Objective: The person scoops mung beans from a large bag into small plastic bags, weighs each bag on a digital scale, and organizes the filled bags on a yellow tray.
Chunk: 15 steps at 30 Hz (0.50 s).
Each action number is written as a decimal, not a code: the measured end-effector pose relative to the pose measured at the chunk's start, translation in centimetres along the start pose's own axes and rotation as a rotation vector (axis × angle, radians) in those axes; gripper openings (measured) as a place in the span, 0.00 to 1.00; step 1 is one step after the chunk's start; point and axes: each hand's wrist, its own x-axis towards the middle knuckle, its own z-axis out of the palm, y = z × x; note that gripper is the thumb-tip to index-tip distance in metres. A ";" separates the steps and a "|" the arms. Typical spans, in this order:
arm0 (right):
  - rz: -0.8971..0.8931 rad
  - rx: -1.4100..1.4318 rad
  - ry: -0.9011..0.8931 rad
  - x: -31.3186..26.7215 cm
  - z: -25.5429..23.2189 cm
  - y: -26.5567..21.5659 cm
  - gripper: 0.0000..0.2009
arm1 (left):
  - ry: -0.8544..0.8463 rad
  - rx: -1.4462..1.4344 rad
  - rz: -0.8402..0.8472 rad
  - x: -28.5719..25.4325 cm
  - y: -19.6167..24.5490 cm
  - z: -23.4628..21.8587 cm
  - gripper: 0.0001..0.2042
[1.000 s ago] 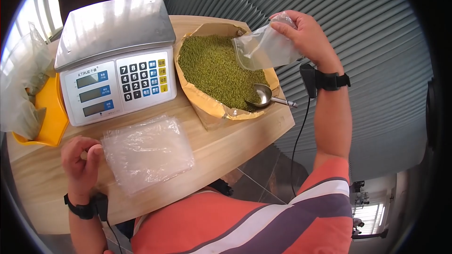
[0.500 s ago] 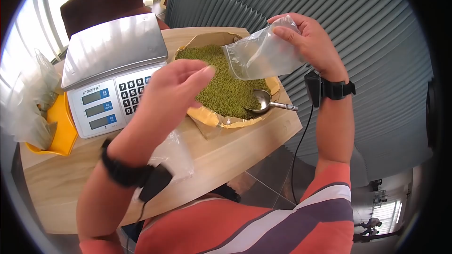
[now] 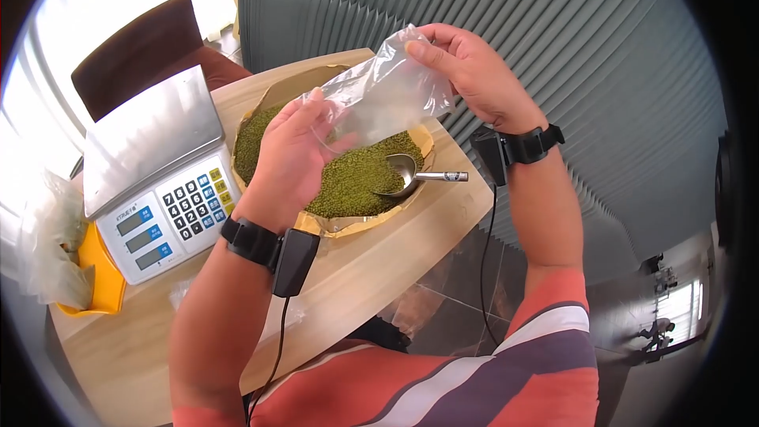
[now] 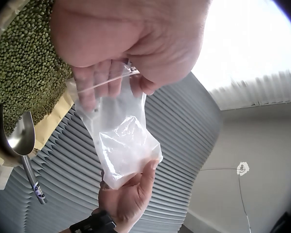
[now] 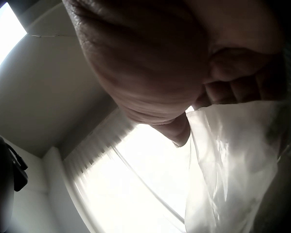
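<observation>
Having risen from mid-air, the left hand (image 3: pixel 296 154) now pinches the clear bag's (image 3: pixel 379 99) mouth while the right hand (image 3: pixel 474 79) pinches its far end above the sack of green beans (image 3: pixel 348 178); only the left wrist view shows fingers (image 4: pixel 94 90) inside the opening.

On the worktop (image 3: pixel 395 257) the scale (image 3: pixel 158 182) stands to the left and the sack (image 3: pixel 340 182) of beans (image 3: pixel 352 182) just right of it, touching or nearly so. The scoop (image 3: pixel 403 174) lies in the sack on the beans at their right side, its handle sticking out over the sack's rim to the right. Above the sack, the bag (image 3: pixel 379 99) hangs between the left hand (image 3: pixel 296 154) at its left end and the right hand (image 3: pixel 466 75) at its right end. A tray (image 3: pixel 99 277) sits at the worktop's left edge, left of the scale, with bags in it. A chair (image 3: pixel 142 51) stands behind the scale, beyond the worktop.
</observation>
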 end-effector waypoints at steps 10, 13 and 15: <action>0.187 0.097 0.024 -1.8 -0.9 1.7 0.25 | 0.078 -0.072 0.009 0.9 0.0 -1.6 0.10; 0.177 0.072 0.025 -2.5 -1.2 2.1 0.23 | 0.083 -0.079 -0.003 1.1 -0.3 -2.2 0.09; 0.160 0.043 0.022 -2.7 -1.5 2.3 0.22 | 0.084 -0.080 -0.006 1.2 -0.6 -2.5 0.09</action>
